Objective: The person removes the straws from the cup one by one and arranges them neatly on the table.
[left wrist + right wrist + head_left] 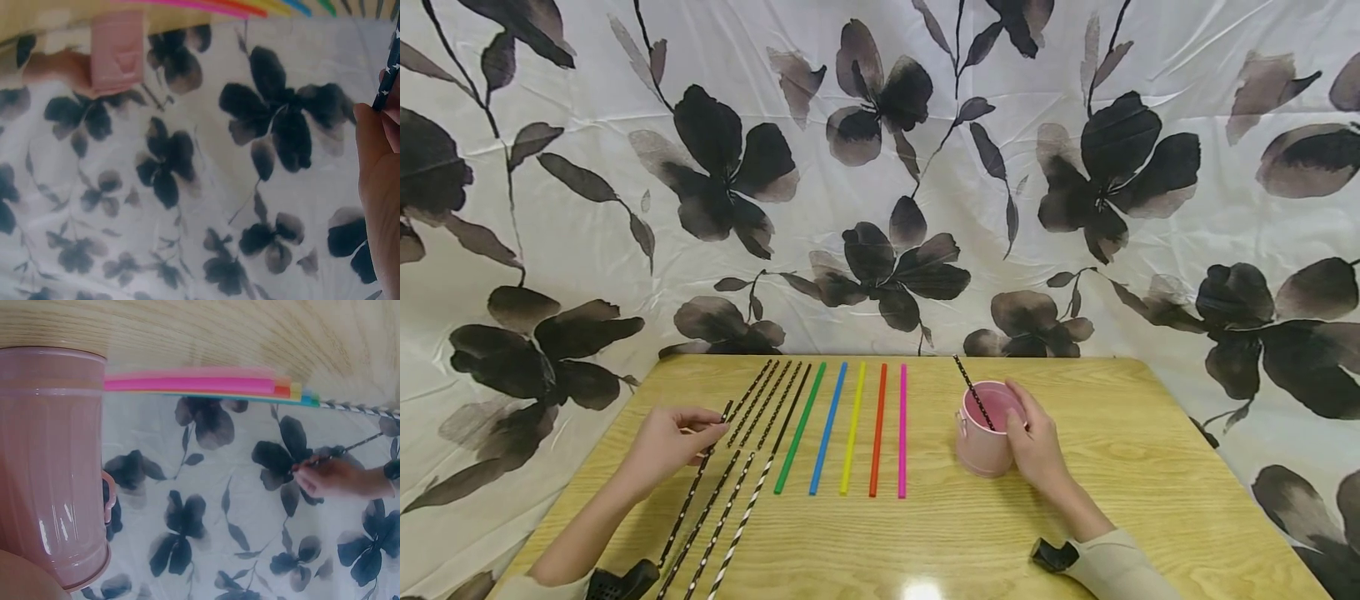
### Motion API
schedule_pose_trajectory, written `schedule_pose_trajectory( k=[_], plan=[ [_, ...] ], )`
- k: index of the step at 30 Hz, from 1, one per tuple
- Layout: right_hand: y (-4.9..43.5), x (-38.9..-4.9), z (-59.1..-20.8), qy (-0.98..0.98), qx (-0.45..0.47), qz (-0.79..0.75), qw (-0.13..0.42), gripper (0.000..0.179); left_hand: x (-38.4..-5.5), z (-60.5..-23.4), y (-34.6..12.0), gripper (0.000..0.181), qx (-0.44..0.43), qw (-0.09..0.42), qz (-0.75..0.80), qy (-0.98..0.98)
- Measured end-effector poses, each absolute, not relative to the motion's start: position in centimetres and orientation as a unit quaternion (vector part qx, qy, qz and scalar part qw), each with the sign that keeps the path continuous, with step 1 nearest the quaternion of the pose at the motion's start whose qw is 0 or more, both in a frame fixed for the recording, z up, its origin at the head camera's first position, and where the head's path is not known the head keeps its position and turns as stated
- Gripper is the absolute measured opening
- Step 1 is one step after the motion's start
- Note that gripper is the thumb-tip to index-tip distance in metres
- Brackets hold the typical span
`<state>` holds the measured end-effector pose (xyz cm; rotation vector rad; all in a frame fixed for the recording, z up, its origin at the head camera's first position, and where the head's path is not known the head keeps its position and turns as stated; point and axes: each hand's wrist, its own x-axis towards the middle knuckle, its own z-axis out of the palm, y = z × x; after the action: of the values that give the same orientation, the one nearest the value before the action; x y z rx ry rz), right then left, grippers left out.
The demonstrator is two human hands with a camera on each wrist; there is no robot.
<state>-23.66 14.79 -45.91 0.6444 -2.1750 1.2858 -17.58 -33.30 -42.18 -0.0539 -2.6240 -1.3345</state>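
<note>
Between the thumb and fingers of my left hand (672,437) is a black patterned straw (684,510), pinched near its upper end and slanting over the table's left side. The left wrist view shows white stars on this straw (385,81). My right hand (1037,442) grips the rim of a small pink bucket (981,454) from the right, thumb at the near edge of the opening and fingers along the outside. One black patterned straw (971,387) leans inside the bucket, its top sticking out toward the back left. The bucket's ribbed side (50,456) fills the left of the right wrist view.
Green (800,429), blue (828,429), yellow (853,429), red (878,429) and pink (902,429) straws lie in a row mid-table. Left of them lie several black patterned straws (752,404) and a black-and-white striped one (741,527). Floral cloth (880,167) hangs behind the table.
</note>
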Motion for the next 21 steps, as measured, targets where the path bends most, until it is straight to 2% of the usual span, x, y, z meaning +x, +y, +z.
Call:
schedule_pose_trajectory(
  k=[5, 12, 21],
  plan=[
    [15.1, -24.4, -46.6, -0.810, 0.228, 0.470, 0.265, 0.041, -17.4, -43.5, -34.5, 0.046, 0.008, 0.071, -0.437, -0.896],
    [15.5, -25.4, -47.7, -0.813, 0.223, 0.464, 0.271, 0.040, -17.4, -45.0, -35.4, 0.040, 0.018, 0.041, -0.427, -0.903],
    [14.8, -23.8, -46.1, -0.810, 0.230, 0.469, 0.267, 0.040, -17.9, -47.0, -35.9, 0.035, 0.049, 0.000, -0.451, -0.891]
  ],
)
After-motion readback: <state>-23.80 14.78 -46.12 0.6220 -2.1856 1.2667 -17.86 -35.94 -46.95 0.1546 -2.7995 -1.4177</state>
